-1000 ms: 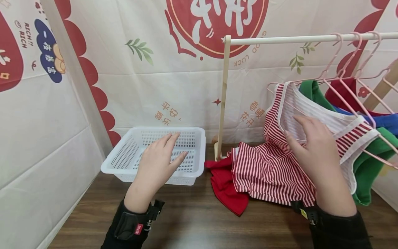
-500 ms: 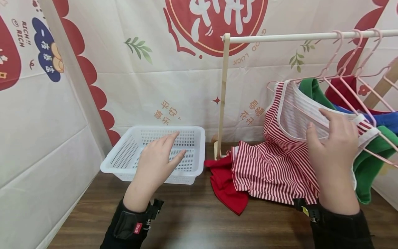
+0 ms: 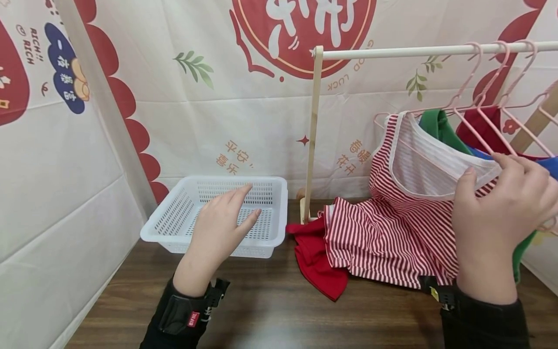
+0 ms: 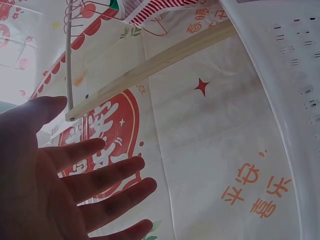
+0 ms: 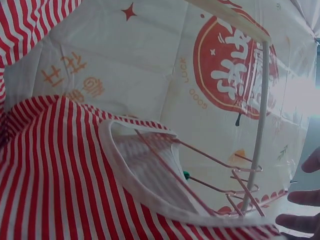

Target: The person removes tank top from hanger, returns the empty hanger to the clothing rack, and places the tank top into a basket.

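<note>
A red-and-white striped top (image 3: 375,237) with a white-edged neckline hangs slanted from a pink hanger (image 3: 456,99), its lower part spread on the table. My right hand (image 3: 501,218) is at the top's right shoulder, hiding that shoulder and part of the hanger. In the right wrist view, its fingers (image 5: 300,197) are spread apart at the right edge, beside the striped shoulder. Over the white basket (image 3: 283,213), my left hand (image 3: 215,228) hovers with fingers extended and thumb apart, holding nothing; the left wrist view also shows the fingers (image 4: 117,175) spread.
A white rail (image 3: 392,54) on a wooden post (image 3: 313,131) carries several pink hangers. Behind the striped top are green (image 3: 438,128), dark red (image 3: 481,126) and blue (image 3: 550,167) garments. A red cloth (image 3: 320,264) lies on the brown table (image 3: 270,310) between basket and top.
My right hand has moved rightward from the top's neckline to its right shoulder. My left hand has stayed nearly still over the basket.
</note>
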Demonstrator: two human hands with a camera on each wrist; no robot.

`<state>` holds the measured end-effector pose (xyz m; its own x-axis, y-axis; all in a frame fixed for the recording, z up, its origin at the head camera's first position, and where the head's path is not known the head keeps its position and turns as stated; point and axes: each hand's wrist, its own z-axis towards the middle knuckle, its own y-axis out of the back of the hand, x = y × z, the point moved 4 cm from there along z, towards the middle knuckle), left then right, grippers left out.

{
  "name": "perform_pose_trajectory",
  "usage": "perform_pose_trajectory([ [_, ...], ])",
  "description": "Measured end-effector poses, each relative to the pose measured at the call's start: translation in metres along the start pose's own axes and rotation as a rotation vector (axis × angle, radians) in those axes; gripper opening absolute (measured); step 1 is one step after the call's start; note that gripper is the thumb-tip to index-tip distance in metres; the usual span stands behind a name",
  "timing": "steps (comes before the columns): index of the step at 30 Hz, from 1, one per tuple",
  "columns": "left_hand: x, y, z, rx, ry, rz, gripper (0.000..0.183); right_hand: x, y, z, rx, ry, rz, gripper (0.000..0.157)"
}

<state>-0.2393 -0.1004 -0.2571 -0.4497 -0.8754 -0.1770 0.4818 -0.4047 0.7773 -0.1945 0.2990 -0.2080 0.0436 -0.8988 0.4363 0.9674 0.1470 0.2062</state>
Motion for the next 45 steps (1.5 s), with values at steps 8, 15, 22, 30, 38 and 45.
perform_pose_trajectory([
  [8, 0.001, -0.001, 0.0, 0.012, 0.001, -0.002, 0.057, 0.005, 0.006, 0.002, 0.195, -0.129, -0.135, 0.057],
  [15, 0.001, -0.001, 0.0, 0.02, 0.003, -0.007, 0.057, -0.013, -0.001, 0.006, 0.566, -0.266, -0.431, 0.068],
  [22, 0.0, -0.001, 0.0, 0.033, 0.014, -0.01, 0.057, -0.013, -0.007, 0.004, 0.732, -0.188, -0.565, 0.063],
  [30, 0.0, -0.002, 0.0, 0.041, 0.019, -0.005, 0.058, -0.021, -0.011, 0.006, 0.634, -0.202, -0.548, 0.057],
  [38, 0.001, -0.002, 0.001, 0.051, 0.024, -0.002, 0.058, -0.027, -0.01, 0.008, 0.603, -0.217, -0.494, 0.067],
  [45, 0.001, -0.003, 0.002, 0.052, 0.028, -0.006, 0.058, -0.032, -0.016, 0.008, 0.553, -0.253, -0.4, 0.067],
])
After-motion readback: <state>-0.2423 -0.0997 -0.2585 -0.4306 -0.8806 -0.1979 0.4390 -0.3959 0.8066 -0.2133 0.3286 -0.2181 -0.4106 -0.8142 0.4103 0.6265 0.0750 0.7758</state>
